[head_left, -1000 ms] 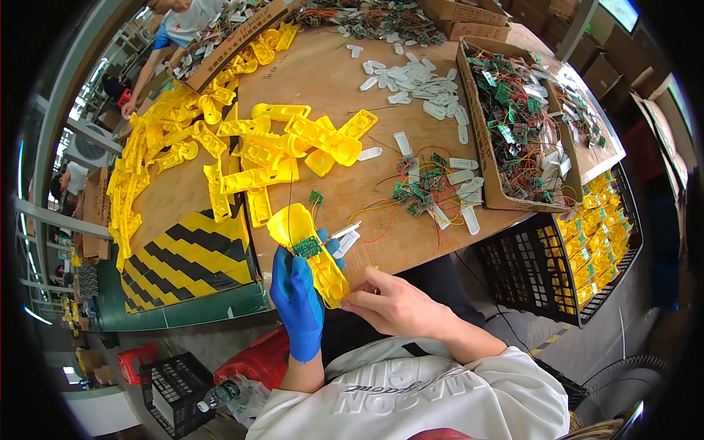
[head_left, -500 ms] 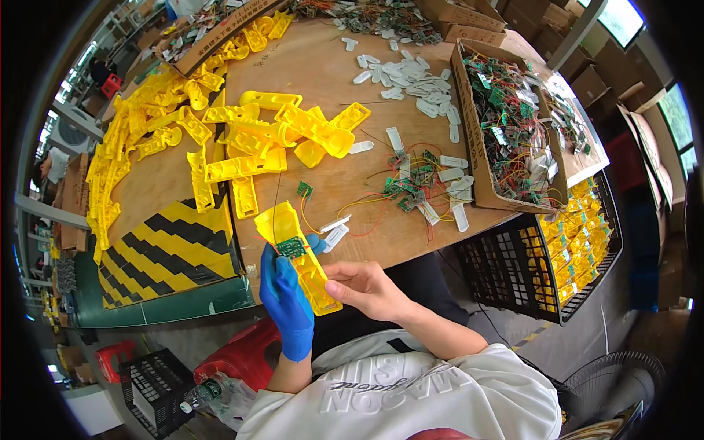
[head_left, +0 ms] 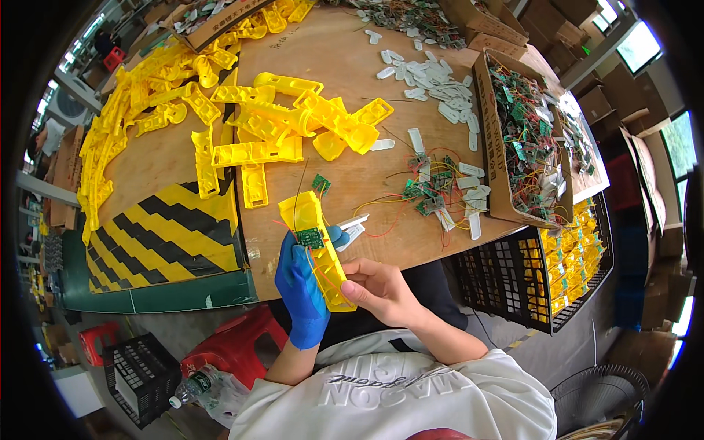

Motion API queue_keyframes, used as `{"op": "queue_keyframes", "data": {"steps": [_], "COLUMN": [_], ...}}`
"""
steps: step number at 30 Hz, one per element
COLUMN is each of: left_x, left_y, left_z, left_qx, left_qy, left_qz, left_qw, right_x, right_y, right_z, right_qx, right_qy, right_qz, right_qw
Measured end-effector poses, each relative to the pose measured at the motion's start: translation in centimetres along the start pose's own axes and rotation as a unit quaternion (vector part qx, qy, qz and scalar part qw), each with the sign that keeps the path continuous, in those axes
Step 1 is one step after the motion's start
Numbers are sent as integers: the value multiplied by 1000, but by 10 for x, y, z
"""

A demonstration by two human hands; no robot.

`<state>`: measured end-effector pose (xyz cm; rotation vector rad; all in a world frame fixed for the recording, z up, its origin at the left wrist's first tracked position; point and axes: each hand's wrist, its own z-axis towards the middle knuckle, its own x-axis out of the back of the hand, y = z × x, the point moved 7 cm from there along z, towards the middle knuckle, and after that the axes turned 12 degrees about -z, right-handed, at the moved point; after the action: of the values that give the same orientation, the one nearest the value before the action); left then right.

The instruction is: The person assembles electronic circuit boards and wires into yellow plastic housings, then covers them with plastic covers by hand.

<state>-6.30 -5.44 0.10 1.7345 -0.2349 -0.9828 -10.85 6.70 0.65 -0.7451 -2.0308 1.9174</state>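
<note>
Hands (head_left: 302,290), yellow shell (head_left: 328,259), lettered shirt (head_left: 411,381)

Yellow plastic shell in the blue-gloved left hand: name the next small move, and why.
Probably tuck the thin red wire down into the long yellow plastic shell with the bare right hand: the wire runs along the shell below the green rectangular circuit board, and that hand is at the shell's lower edge.

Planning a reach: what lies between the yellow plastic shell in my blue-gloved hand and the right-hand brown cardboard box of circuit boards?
Head view: beside the shell, narrow white plastic strips; then wired green circuit boards and flat white plastic pieces.
</note>
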Motion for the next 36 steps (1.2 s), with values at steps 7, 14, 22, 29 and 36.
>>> {"op": "queue_keyframes", "data": {"steps": [7,14,22,29,36], "left_x": [7,14,15,19,24], "left_y": [4,-16,-35,-36,-27], "left_z": [1,5,19,22,17], "left_qx": [-21,95,110,115,96], "left_qy": [-28,-33,-62,-56,-37], "left_qz": [-1,-105,-163,-165,-70], "left_qw": [999,989,979,978,992], "right_x": [-4,141,291,193,28], "right_y": [4,-125,-106,-149,-90], "right_z": [8,135,263,207,62], "right_qx": [-113,78,-92,94,182], "right_qy": [-59,73,190,136,163], "right_qz": [157,-760,-859,-850,-560], "right_qw": [979,641,467,501,792]}}
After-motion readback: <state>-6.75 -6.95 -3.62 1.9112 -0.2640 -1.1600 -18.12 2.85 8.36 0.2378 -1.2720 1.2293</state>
